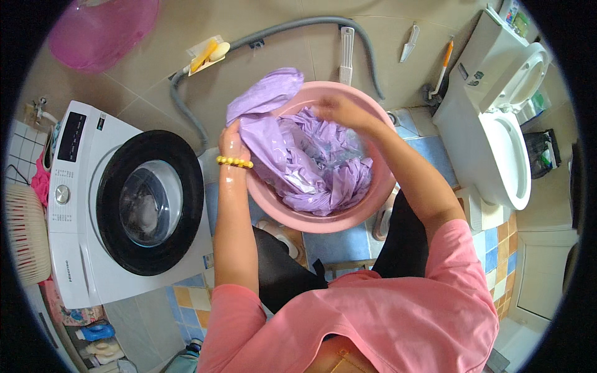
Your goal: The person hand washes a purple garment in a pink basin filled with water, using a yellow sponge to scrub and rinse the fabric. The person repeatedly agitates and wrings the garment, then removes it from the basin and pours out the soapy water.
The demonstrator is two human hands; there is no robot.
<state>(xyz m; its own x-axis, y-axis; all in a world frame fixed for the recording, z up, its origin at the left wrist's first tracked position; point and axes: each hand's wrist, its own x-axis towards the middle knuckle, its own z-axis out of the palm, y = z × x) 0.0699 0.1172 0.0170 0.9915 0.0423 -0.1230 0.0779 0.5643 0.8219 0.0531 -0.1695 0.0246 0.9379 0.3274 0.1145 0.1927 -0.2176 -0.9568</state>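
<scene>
A pink plastic basin (pixel 275 217) stands on the floor between my knees. In it lies a heap of wet lilac cloth (pixel 298 161) with some water and suds. My left hand (pixel 233 142), with a yellow bead bracelet at the wrist, grips one part of this cloth at the basin's left rim. From that grip a fold of the cloth rises and hangs over the rim at the upper left. Over the far side of the basin, my right hand (pixel 340 112) is blurred by motion, close above the cloth; whether its fingers hold anything is unclear.
To the left stands a white Hisense front-load washing machine (pixel 79 196), its round door closed. A toilet (pixel 494 154) with its lid raised is at the right. A grey drain hose (pixel 298 21) runs along the tiled wall, near a hanging white brush (pixel 346 56).
</scene>
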